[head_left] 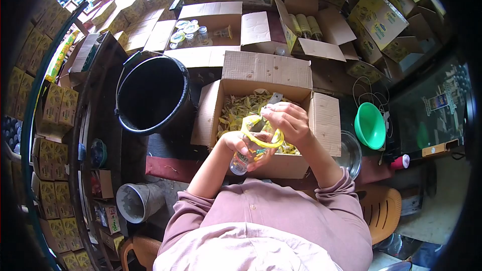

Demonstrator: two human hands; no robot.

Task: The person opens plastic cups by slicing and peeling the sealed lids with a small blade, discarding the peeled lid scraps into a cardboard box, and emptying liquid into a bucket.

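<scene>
My left hand (240, 144) is wrapped round a clear plastic jar (240, 163) with a printed label. The jar is tilted, its base toward me, and a yellow ring (275, 142) shows at its upper end. Above the ring, my right hand (291, 121) is closed, thumb and fingertips pinched together on something small and yellowish that I cannot make out. Beneath both hands stands an open cardboard box (267, 70) holding many small yellow wrapped pieces (236, 110). A grey flat piece (275, 98) sticks up behind my right fingers.
A black bucket (187, 83) stands left of the box. Behind it, an open carton (211, 9) holds several clear jars (191, 29); another carton (325, 47) holds rolled or cylindrical packs. A green bowl (370, 126) and a clear round basin (352, 153) are at right.
</scene>
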